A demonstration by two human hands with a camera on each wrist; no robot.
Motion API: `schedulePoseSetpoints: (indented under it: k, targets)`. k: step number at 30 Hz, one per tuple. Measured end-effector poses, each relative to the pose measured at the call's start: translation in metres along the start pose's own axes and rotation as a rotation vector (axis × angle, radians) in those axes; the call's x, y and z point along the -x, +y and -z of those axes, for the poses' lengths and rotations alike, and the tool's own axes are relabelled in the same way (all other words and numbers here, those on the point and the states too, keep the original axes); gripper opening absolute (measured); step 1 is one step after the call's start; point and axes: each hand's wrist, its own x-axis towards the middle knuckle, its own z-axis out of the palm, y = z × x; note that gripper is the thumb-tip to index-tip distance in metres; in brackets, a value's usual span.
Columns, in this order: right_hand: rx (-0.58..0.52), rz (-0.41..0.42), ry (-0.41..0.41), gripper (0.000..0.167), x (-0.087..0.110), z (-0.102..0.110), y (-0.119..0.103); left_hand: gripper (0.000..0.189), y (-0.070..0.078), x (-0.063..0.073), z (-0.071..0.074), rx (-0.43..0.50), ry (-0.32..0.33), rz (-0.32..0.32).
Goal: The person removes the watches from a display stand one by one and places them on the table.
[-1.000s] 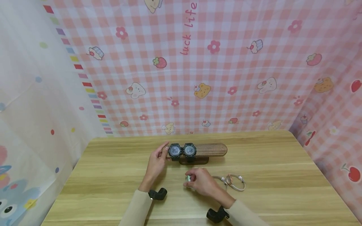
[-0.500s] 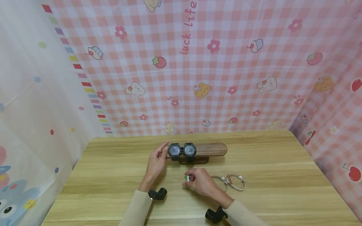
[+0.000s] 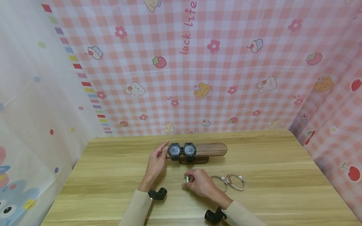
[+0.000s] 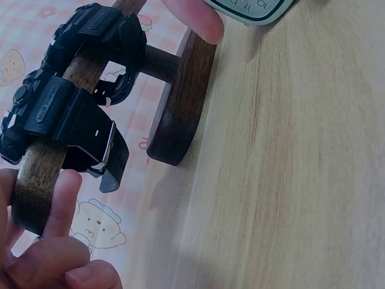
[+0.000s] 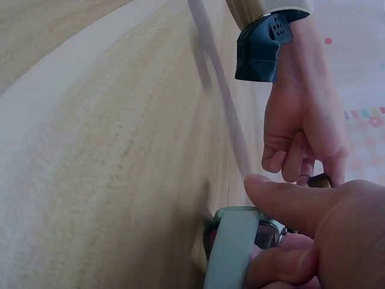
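L hand (image 3: 156, 160) fwd, gripping; R hand (image 3: 200, 182) closer in, pinching.

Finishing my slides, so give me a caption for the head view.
Left hand holds a wooden stand bearing two black watches; right hand grips a pale green watch.

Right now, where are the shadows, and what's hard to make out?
Left wrist view: soft shadow on the tabletop by the stand's foot; right wrist view: another beside the pale green watch; head view: the black watches are too small to read.
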Motion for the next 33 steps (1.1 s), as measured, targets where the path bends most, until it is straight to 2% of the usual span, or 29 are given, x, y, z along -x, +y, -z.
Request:
schedulePoseSetpoints:
  k: [6, 10, 18, 21, 25, 28, 33]
  targets:
    - [-0.008, -0.017, -0.017, 0.040, 0.000, 0.004, -0.001, 0.037, -0.001, 0.000, 0.000, -0.009, 0.006, -0.010]
    - [-0.025, -0.052, -0.017, 0.043, 0.000, 0.015, -0.003, 0.036, -0.001, -0.001, 0.000, -0.008, 0.007, -0.008]
    - [0.015, -0.128, 0.145, 0.032, 0.000, 0.060, -0.008, 0.035, 0.000, -0.002, 0.000, -0.004, 0.002, 0.004]
    - [0.036, -0.147, 0.185, 0.035, -0.001, 0.078, -0.001, 0.036, 0.016, 0.004, 0.002, -0.002, -0.012, 0.010]
    - [0.060, -0.131, 0.246, 0.038, -0.003, 0.100, 0.012, 0.037, 0.039, 0.014, 0.004, 0.001, -0.035, 0.021]
    - [0.081, -0.130, 0.304, 0.042, -0.003, 0.111, 0.021, 0.037, 0.034, 0.011, 0.004, 0.004, -0.036, 0.029]
    - [0.088, -0.193, 0.322, 0.055, -0.004, 0.118, 0.034, 0.038, 0.010, 0.002, 0.001, 0.010, -0.020, 0.033]
